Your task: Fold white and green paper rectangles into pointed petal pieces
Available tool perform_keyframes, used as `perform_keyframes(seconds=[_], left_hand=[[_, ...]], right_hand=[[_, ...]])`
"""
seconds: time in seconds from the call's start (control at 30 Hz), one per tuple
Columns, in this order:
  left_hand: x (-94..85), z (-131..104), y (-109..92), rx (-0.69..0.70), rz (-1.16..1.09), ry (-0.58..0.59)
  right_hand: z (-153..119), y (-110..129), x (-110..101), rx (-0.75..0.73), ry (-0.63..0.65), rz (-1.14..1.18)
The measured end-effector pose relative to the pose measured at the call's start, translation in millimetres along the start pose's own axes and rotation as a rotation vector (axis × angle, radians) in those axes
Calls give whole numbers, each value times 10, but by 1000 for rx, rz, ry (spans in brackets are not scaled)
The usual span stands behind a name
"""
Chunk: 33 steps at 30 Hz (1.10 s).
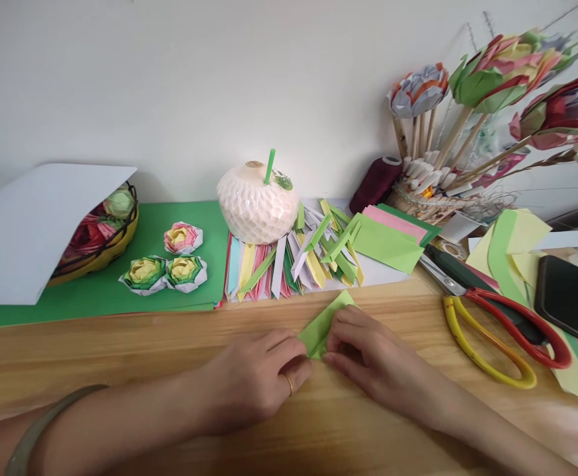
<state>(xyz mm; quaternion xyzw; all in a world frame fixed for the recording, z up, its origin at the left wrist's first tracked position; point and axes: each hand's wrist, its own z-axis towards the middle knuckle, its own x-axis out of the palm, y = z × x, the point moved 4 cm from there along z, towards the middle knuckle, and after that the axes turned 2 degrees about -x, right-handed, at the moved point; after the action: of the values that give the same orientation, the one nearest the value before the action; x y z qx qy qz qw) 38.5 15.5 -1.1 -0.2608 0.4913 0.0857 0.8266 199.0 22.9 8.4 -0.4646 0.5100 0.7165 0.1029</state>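
A light green piece of paper [325, 324], folded into a narrow shape, lies slanted on the wooden table between my hands. My left hand [264, 373] grips its lower left end, fingers curled, with a ring on one finger. My right hand [363, 350] pinches the paper along its right side, fingertips pressed together on it. Just beyond the paper is a pile of folded paper strips [313, 254] in green, yellow, white and pink. Sheets of green paper [385, 241] and pink paper lie to the right of that pile.
Scissors [504, 330] with red and yellow handles and a black phone [574, 297] lie at right. A round white ornament [258, 201] stands at the back. Paper flowers [182, 237] sit on a green sheet [145, 215], near a basket [90, 261]. A thread spool [375, 184] is behind.
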Motion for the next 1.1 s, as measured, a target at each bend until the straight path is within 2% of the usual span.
perform_keyframes(seconds=[0.17, 0.37, 0.5, 0.6, 0.73, 0.83, 1.0, 1.1], left_hand=[[-9, 5, -33, 71, 90, -70], [82, -47, 7, -22, 28, 61], [82, -53, 20, -40, 2, 83], [78, -43, 8, 0, 46, 81], [59, -27, -3, 45, 114, 34], [22, -15, -14, 82, 168, -30], [-6, -16, -6, 110, 268, -85], [3, -22, 24, 80, 266, -81]], right_hand=[[10, 12, 15, 13, -13, -35], [3, 20, 24, 15, -24, -60], [-8, -2, 7, 40, -26, -67], [-15, -38, -17, 22, -24, -34], [-12, -51, -50, -164, 93, 18], [-21, -31, -111, -285, 170, -29], [-64, 67, -126, -280, 276, -116], [-72, 128, -73, -266, 282, -132]])
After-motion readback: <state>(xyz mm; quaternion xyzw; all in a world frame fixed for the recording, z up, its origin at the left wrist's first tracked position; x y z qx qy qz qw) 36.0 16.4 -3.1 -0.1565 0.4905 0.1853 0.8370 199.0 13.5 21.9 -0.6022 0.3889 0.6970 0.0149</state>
